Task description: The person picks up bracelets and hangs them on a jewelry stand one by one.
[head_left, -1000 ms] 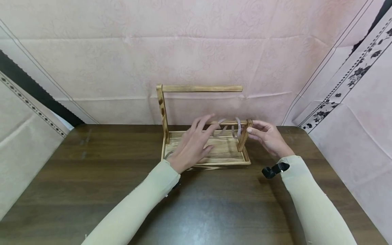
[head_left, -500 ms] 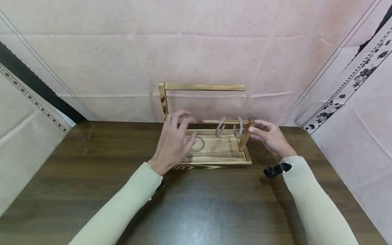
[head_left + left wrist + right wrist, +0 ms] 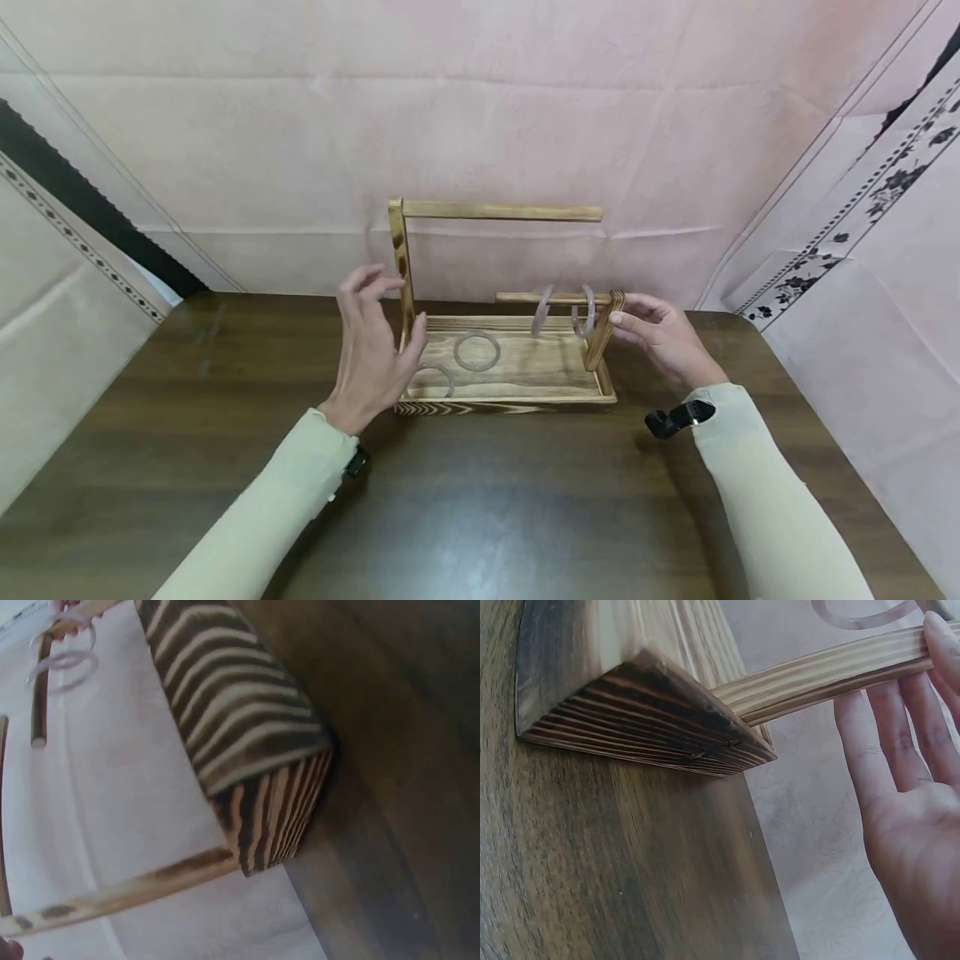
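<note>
- Wooden stand (image 3: 540, 364) sits on the surface (image 3: 487, 483) between your left hand (image 3: 371, 350) and right hand (image 3: 663, 337); two bangles (image 3: 540, 315) hang nearer your right, two loose bangles (image 3: 477, 369) lie nearer your left.
- Right thumb and fingers pinch the right post (image 3: 601, 337); left hand, loosely spread beside the left post (image 3: 401, 250), appears to hold nothing.
- You seem to be steadying the stand; next likely calls for left fingers closing.

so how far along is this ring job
Probably done: two rings hang on the lower bar. In hand: the right hand holds the short post; the left hand, beside the tall post, shows no ring. Remaining, if hanging is the aim: two more rings lying in the tray.
</note>
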`<action>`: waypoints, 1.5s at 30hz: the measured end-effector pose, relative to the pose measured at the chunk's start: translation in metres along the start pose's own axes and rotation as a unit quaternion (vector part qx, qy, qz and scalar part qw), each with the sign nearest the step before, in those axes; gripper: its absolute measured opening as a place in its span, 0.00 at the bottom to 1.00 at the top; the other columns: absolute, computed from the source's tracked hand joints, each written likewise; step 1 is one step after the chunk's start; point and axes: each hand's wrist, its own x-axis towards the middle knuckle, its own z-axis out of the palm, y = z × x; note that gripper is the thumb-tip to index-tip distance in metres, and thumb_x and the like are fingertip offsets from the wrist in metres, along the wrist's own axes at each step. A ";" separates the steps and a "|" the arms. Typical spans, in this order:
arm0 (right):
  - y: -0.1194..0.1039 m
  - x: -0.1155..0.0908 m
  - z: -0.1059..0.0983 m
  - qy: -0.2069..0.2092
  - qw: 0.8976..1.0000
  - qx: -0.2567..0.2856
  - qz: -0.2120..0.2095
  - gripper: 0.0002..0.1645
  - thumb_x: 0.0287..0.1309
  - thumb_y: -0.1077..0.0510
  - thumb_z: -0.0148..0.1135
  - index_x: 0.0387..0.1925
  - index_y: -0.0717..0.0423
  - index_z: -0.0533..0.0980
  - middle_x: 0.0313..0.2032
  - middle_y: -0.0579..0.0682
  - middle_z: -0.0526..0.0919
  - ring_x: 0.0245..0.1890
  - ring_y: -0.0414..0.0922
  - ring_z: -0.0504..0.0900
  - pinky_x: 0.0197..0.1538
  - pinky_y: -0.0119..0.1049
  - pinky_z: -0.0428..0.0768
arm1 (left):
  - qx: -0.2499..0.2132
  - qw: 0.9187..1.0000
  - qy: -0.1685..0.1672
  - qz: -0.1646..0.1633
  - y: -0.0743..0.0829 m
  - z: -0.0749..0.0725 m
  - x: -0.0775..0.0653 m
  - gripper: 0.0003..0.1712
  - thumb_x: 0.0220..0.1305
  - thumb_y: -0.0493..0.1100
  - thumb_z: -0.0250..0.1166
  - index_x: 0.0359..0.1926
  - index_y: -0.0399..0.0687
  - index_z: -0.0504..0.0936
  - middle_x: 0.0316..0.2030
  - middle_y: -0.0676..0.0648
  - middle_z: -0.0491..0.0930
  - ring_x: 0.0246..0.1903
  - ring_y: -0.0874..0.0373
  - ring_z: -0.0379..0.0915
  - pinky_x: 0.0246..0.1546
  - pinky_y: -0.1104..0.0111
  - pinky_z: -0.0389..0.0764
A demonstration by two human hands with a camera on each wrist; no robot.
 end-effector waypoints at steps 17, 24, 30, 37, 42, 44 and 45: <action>-0.007 -0.001 0.002 0.008 0.999 -0.049 -0.002 0.12 0.65 0.65 0.66 0.46 0.46 0.82 0.42 0.40 0.85 0.43 0.34 0.86 0.51 0.29 0.87 | -0.147 0.963 -0.082 -0.212 -0.036 -0.024 0.020 0.46 0.68 0.40 0.66 0.74 0.42 0.45 0.72 0.35 0.51 0.73 0.42 0.53 0.74 0.48 0.63; -0.011 -0.002 0.007 0.011 0.994 -0.108 -0.003 0.11 0.66 0.63 0.66 0.49 0.54 0.80 0.43 0.40 0.86 0.44 0.34 0.87 0.54 0.32 0.87 | -0.191 0.932 -0.166 -0.259 -0.044 -0.025 0.028 0.43 0.72 0.43 0.65 0.74 0.42 0.46 0.70 0.35 0.58 0.72 0.40 0.57 0.75 0.45 0.64; -0.013 -0.009 0.011 0.026 0.974 -0.223 -0.021 0.18 0.70 0.59 0.63 0.53 0.68 0.76 0.42 0.36 0.84 0.41 0.31 0.86 0.52 0.32 0.87 | -0.205 0.924 -0.183 -0.266 -0.052 -0.019 0.029 0.34 0.74 0.41 0.61 0.72 0.40 0.54 0.65 0.35 0.65 0.69 0.41 0.63 0.74 0.46 0.67; -0.012 -0.018 0.018 0.058 0.939 -0.334 -0.050 0.20 0.72 0.51 0.62 0.55 0.62 0.78 0.46 0.54 0.84 0.42 0.32 0.85 0.47 0.21 0.84 | -0.199 0.926 -0.195 -0.255 -0.062 -0.018 0.029 0.25 0.76 0.40 0.59 0.68 0.39 0.65 0.62 0.38 0.74 0.62 0.45 0.72 0.65 0.53 0.76; -0.012 -0.024 0.022 0.073 0.919 -0.380 -0.076 0.20 0.71 0.51 0.63 0.57 0.58 0.79 0.48 0.57 0.84 0.43 0.31 0.81 0.48 0.20 0.79 | -0.189 0.928 -0.198 -0.253 -0.066 -0.019 0.028 0.25 0.74 0.39 0.61 0.67 0.39 0.67 0.62 0.39 0.76 0.62 0.45 0.74 0.63 0.53 0.76; -0.012 -0.025 0.022 0.076 0.915 -0.388 -0.084 0.21 0.71 0.52 0.63 0.58 0.60 0.78 0.48 0.57 0.84 0.43 0.30 0.80 0.49 0.20 0.79 | -0.191 0.926 -0.203 -0.253 -0.069 -0.017 0.029 0.27 0.73 0.39 0.63 0.68 0.40 0.67 0.63 0.39 0.76 0.63 0.44 0.73 0.65 0.51 0.75; -0.012 -0.026 0.022 0.079 0.912 -0.394 -0.085 0.21 0.71 0.53 0.63 0.59 0.59 0.77 0.48 0.57 0.84 0.44 0.30 0.79 0.50 0.20 0.78 | -0.190 0.925 -0.208 -0.253 -0.070 -0.016 0.030 0.28 0.73 0.39 0.63 0.69 0.40 0.67 0.63 0.38 0.76 0.63 0.44 0.73 0.66 0.50 0.74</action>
